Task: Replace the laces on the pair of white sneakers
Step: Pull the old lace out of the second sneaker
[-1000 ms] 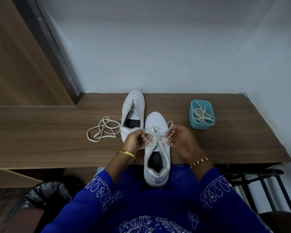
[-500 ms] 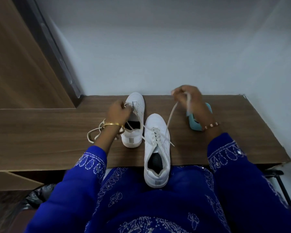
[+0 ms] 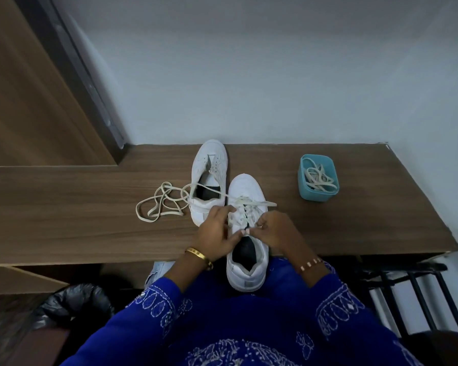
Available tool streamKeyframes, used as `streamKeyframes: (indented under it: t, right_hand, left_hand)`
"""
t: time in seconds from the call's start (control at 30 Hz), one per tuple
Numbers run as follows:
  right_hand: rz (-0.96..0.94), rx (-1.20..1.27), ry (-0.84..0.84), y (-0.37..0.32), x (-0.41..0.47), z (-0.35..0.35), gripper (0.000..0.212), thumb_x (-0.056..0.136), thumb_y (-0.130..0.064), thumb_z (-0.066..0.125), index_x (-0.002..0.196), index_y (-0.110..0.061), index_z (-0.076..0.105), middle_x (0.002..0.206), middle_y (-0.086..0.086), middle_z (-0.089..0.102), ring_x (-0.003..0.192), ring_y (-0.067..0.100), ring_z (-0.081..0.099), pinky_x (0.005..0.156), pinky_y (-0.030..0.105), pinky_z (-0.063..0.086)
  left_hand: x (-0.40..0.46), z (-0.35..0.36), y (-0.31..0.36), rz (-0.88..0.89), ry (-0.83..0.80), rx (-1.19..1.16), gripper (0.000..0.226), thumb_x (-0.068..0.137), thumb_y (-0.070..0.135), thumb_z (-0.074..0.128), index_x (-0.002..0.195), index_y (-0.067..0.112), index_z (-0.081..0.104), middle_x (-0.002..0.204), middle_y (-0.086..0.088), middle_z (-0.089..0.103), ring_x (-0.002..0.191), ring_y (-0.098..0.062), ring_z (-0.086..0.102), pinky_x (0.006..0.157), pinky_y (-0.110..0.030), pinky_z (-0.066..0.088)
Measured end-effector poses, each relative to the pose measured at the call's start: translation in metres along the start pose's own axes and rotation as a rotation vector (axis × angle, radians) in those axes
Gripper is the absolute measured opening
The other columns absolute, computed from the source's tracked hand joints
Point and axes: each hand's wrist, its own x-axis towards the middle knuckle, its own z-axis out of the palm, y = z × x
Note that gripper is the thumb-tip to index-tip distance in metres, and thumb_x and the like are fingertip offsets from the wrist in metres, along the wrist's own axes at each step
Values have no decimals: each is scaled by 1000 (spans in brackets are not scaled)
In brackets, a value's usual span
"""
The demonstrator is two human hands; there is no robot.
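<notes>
Two white sneakers stand on a wooden table. The near sneaker overhangs the front edge toward my lap and is partly laced with a cream lace. My left hand and my right hand meet at its upper eyelets, fingers curled and pinching the lace. One lace end trails left across the far sneaker, which has no lace; the other end lies to the right of the toe. A loose cream lace lies coiled left of the shoes.
A small teal tub holding more laces stands at the right of the table. A grey wall runs behind the table, a wooden panel at the left. A black bag lies below left, a black rack below right.
Half a second ago both hands were raised and spread, pulling the lace ends taut toward the back. Now they have come back down together onto the near sneaker's eyelets, and the lace ends lie slack.
</notes>
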Motion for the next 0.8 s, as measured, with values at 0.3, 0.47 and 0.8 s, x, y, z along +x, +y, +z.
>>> streamKeyframes:
  t: [0.3,0.47,0.8]
  right_hand:
    - [-70,-27,200,0,-2,20,16,81,-18,61,84,-2,60,82,11,63,79,25,59,61,23,33]
    - [-87,-50,190,4,-2,19,36,79,-12,57,56,-18,29,55,-7,34,58,16,39,44,21,20]
    - [-147,19,208,16,-1,6,47,75,-2,57,48,-16,21,47,-3,26,44,8,22,47,18,31]
  left_hand:
    - [1,12,1,-29,83,12,73,74,20,74,136,10,37,125,-9,45,90,-18,59,78,-27,49]
    - [0,14,-3,-25,93,-34,70,75,15,68,137,9,36,126,-10,46,95,-24,61,83,-37,52]
    - [-1,13,-14,103,98,-91,30,73,7,48,103,6,50,100,-3,43,71,-4,45,61,-8,33]
